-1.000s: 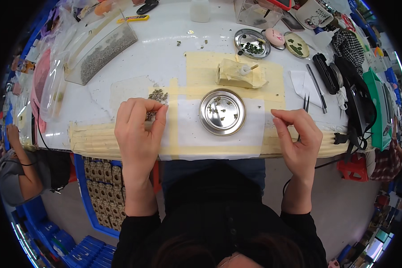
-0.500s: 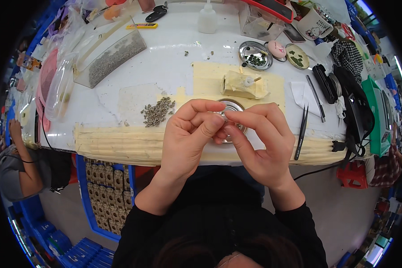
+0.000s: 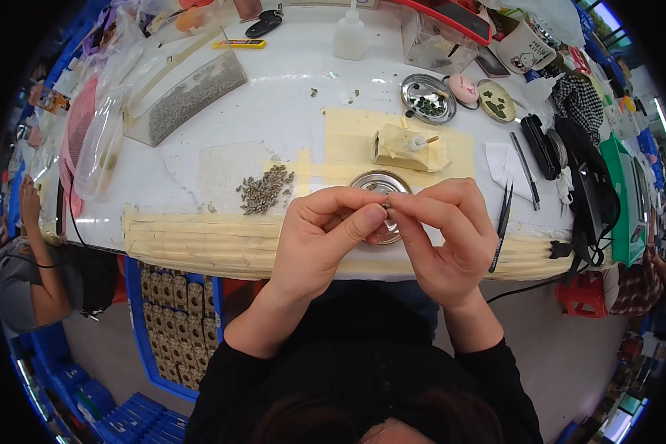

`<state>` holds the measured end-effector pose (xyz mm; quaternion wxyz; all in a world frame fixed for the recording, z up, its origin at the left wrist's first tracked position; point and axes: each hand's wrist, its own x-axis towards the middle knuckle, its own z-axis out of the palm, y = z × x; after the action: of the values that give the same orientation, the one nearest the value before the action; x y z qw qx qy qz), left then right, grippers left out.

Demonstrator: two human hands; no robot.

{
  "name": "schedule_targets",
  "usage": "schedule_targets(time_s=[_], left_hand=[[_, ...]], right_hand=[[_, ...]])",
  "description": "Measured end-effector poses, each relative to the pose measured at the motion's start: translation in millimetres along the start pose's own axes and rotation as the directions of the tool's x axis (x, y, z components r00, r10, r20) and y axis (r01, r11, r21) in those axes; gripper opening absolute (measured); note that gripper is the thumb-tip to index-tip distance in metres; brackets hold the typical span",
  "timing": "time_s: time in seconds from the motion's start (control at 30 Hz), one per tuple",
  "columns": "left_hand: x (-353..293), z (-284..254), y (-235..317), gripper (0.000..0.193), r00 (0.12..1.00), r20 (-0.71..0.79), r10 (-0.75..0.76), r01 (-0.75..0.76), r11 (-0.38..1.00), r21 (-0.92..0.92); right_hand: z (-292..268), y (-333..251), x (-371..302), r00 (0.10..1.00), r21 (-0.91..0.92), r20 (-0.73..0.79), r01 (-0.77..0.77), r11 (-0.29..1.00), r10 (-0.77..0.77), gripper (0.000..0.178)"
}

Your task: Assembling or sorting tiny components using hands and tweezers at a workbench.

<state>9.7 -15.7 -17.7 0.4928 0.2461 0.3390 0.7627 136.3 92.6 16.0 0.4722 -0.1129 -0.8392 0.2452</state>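
Over a small round metal dish [image 3: 379, 177], the fingertips of both my hands meet. My left hand [image 3: 320, 240] is closed, thumb and index finger pinching a tiny metallic piece [image 3: 388, 206]. From the other side my right hand [image 3: 455, 240] pinches at the same piece with thumb and index finger. The piece is too small to name, and the fingers cover most of it. To the left lies a loose pile of small grey-brown metal pieces [image 3: 265, 190]. A pair of black tweezers [image 3: 504, 222] rests right of my right hand.
Behind the dish stands a tape-wrapped block [image 3: 407, 150] holding a small white pot with a stick. Farther back are a metal dish of dark green pieces [image 3: 429, 98], a pale dish [image 3: 497, 101] and a white squeeze bottle [image 3: 349, 38]. A clear tray of grit [image 3: 192, 96] lies left.
Both hands have shifted slightly right and toward me, with the fingertips brought closer together. The tiny piece shows more between them, and more of the metal dish's far rim is visible.
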Motion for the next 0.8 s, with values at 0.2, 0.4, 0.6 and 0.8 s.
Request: schedule_targets(time_s=[0.2,0.4,0.6,0.8], left_hand=[[0.3,-0.9,2.8,0.018,0.999,0.013,-0.034,0.035,0.993,-0.111],[-1.5,3.7,0.1,0.017,0.996,-0.030,0.081,-0.082,0.996,-0.037],[-4.7,11.4,-3.8,0.020,0.981,-0.050,0.188,-0.185,0.981,0.058],[-2.7,6.8,-3.9,0.022,0.967,-0.016,0.254,-0.252,0.964,0.091]], right_hand=[[2.2,-1.8,-0.1,1.000,0.005,-0.015,0.017,1.000,-0.017,0.030],[3.9,-1.2,-1.2,0.999,-0.018,-0.039,0.009,1.000,-0.010,0.029],[7.7,0.4,-4.0,0.999,0.023,-0.053,-0.010,1.000,0.011,0.028],[7.9,1.4,-7.2,1.000,0.105,-0.009,-0.016,0.994,0.017,0.030]])
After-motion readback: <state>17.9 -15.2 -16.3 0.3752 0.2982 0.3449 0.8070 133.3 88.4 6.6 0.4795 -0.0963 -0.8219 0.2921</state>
